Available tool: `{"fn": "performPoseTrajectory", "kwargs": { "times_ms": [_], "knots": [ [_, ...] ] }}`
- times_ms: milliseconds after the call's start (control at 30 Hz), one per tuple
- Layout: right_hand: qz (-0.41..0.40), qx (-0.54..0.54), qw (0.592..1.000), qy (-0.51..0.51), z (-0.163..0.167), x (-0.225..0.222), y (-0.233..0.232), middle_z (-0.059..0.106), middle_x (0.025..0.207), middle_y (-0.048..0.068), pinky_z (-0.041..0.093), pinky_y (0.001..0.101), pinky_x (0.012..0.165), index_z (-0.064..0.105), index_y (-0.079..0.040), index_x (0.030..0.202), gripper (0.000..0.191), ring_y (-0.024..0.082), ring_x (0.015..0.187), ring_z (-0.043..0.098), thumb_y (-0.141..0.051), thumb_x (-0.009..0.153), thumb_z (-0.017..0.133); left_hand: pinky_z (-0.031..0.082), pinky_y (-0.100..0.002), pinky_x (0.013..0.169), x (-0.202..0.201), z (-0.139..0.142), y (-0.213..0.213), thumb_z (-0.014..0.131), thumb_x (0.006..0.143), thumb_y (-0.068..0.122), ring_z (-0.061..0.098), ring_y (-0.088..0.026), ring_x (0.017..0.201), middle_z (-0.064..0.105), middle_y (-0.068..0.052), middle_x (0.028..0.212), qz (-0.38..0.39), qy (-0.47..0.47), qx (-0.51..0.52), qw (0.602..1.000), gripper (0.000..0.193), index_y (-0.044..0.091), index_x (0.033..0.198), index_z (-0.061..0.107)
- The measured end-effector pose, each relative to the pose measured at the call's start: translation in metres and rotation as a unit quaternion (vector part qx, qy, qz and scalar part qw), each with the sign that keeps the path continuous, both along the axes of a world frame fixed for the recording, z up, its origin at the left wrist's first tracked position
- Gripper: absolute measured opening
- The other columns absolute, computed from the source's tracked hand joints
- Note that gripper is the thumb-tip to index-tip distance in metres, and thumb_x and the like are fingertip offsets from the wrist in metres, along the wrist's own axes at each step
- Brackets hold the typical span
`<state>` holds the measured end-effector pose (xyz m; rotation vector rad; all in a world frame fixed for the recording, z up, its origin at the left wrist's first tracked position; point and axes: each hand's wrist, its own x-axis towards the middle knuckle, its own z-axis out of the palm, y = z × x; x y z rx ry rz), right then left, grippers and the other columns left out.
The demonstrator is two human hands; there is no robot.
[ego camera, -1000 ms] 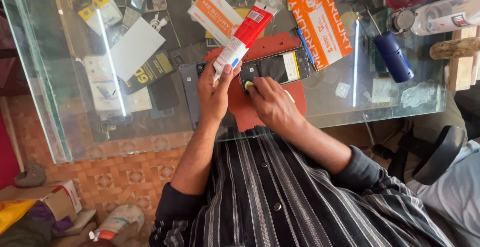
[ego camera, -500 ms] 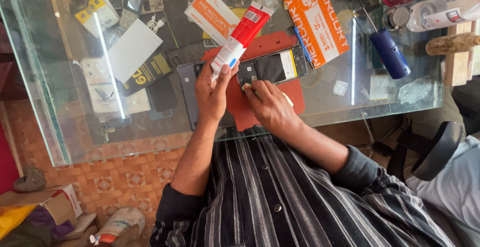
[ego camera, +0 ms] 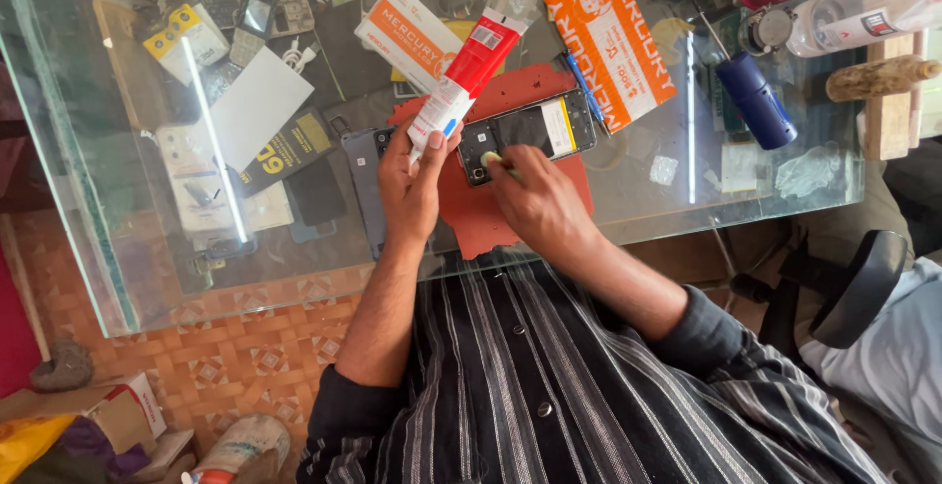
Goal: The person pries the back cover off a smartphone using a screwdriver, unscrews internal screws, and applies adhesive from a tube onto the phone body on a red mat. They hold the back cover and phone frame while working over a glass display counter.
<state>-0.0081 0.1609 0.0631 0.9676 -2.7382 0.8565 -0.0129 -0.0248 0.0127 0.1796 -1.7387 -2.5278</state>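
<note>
The left hand (ego camera: 410,182) is gripping a red-and-white tube (ego camera: 461,80), tilting it up and away over the glass table (ego camera: 147,248). The right hand (ego camera: 535,199) is pinching a small pale piece (ego camera: 491,159) against the opened phone (ego camera: 525,131), which is lying on a red mat (ego camera: 481,224) just right of the tube, with an orange packet (ego camera: 608,42) sitting farther back.

I'm looking at a phone repair shop: a glass counter (ego camera: 128,248) works as a display case with handsets (ego camera: 257,15), cases and a charger cable under the pane, an opened phone (ego camera: 535,131) lies on a red mat (ego camera: 481,214), and orange-and-white packets (ego camera: 608,42) sit nearby, above a tiled floor (ego camera: 226,366)
</note>
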Motion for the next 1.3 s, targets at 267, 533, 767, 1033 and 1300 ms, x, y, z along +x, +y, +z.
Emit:
{"fn": "performPoseTrajectory", "kwargs": {
  "times_ms": [267, 533, 767, 1033, 1300],
  "knots": [
    [-0.071, 0.029, 0.996, -0.044, 0.014, -0.003, 0.054, 0.064, 0.106, 0.013, 0.054, 0.0446, 0.085, 0.069, -0.003, 0.099, 0.014, 0.033, 0.102, 0.063, -0.001, 0.086, 0.065, 0.056, -0.042, 0.111, 0.003, 0.005, -0.001, 0.06, 0.11, 0.022, 0.067, -0.024, 0.124, 0.065, -0.015, 0.131, -0.019, 0.028, 0.017, 0.999, 0.041, -0.007, 0.139, 0.053],
    [-0.132, -0.251, 0.933, -0.22, 0.051, -0.019, 0.136, 0.069, 0.127, 0.015, 0.051, 0.0419, 0.104, 0.063, -0.001, 0.133, 0.039, 0.029, 0.117, 0.067, -0.014, 0.098, 0.052, 0.056, -0.042, 0.095, 0.029, 0.069, -0.002, 0.08, 0.09, 0.018, 0.068, -0.035, 0.112, 0.067, -0.019, 0.121, -0.197, 0.225, -0.354, 0.886, 0.054, -0.002, 0.134, 0.055],
    [0.04, -0.403, 0.683, -0.608, 0.023, -0.002, 0.129, 0.072, 0.115, 0.028, 0.062, 0.0365, 0.07, 0.057, 0.019, 0.136, 0.055, 0.027, 0.082, 0.073, -0.012, 0.095, 0.076, 0.057, -0.041, 0.08, 0.036, 0.083, 0.008, 0.087, 0.083, 0.02, 0.069, -0.031, 0.094, 0.066, -0.015, 0.115, -0.208, 0.309, -0.398, 0.838, 0.07, -0.003, 0.139, 0.051],
    [-0.002, -0.49, 0.628, -0.604, -0.01, 0.015, 0.121, 0.072, 0.116, 0.028, 0.064, 0.0407, 0.068, 0.059, 0.015, 0.133, 0.049, 0.028, 0.093, 0.074, -0.002, 0.091, 0.077, 0.06, -0.035, 0.072, 0.044, 0.054, -0.009, 0.085, 0.084, 0.012, 0.075, -0.028, 0.09, 0.073, -0.018, 0.122, -0.146, 0.319, -0.367, 0.862, 0.066, -0.004, 0.139, 0.052],
    [0.049, -0.321, 0.819, -0.472, 0.033, 0.001, 0.108, 0.075, 0.118, 0.023, 0.061, 0.0421, 0.093, 0.066, 0.005, 0.131, 0.049, 0.031, 0.106, 0.074, 0.0, 0.084, 0.078, 0.049, -0.034, 0.057, 0.052, 0.016, -0.016, 0.07, 0.102, 0.013, 0.065, -0.022, 0.063, 0.066, -0.003, 0.08, -0.125, 0.268, -0.351, 0.888, 0.014, 0.007, 0.097, 0.059]
  ]
}}
